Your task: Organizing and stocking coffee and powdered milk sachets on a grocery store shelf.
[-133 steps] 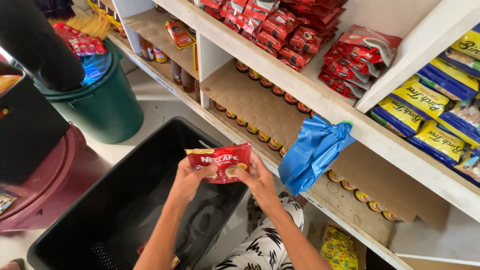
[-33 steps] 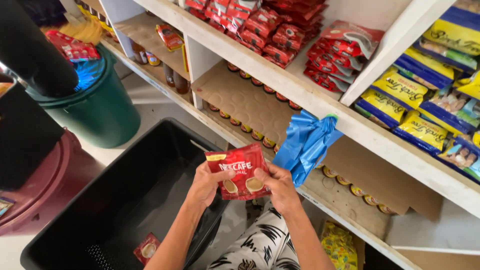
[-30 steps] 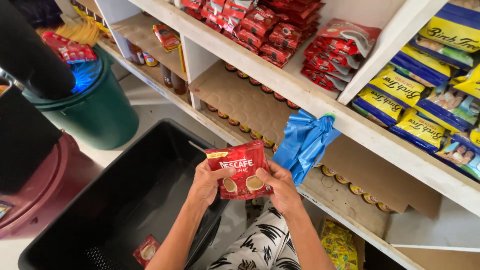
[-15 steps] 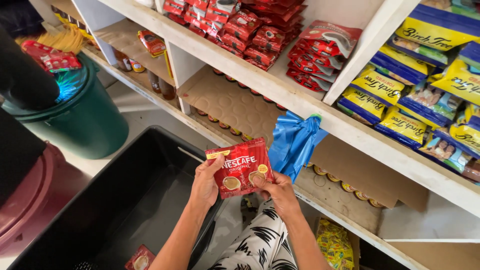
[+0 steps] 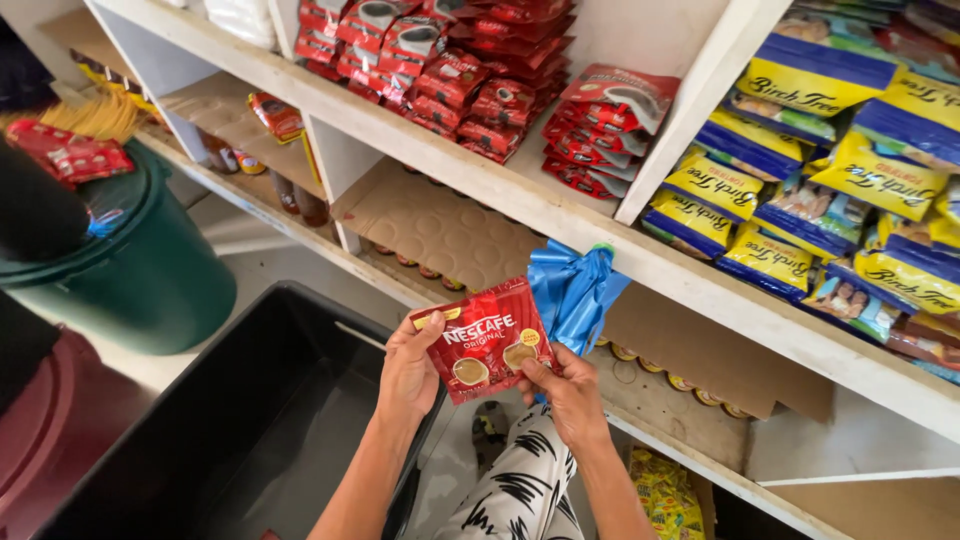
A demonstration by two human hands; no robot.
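I hold a small red coffee sachet pack (image 5: 487, 340) with both hands in front of the white shelves. My left hand (image 5: 408, 368) grips its left edge and my right hand (image 5: 570, 392) pinches its lower right corner. Just behind it hangs a bundle of blue plastic bags (image 5: 572, 290) from the shelf edge (image 5: 700, 290). A stack of similar red packs (image 5: 470, 75) lies on the upper shelf, well above my hands. A black bin (image 5: 240, 430) stands open below my left hand.
Blue and yellow pouches (image 5: 850, 200) fill the upper right shelf. A green bucket (image 5: 130, 270) and a dark red tub (image 5: 60, 430) stand at the left. Brown cardboard (image 5: 440, 225) lines the lower shelf, with small tins along its edge. Yellow packets (image 5: 665, 490) lie low on the right.
Both hands have raised the red pack a little toward the shelves. My view has shifted closer to the shelves and to the right.
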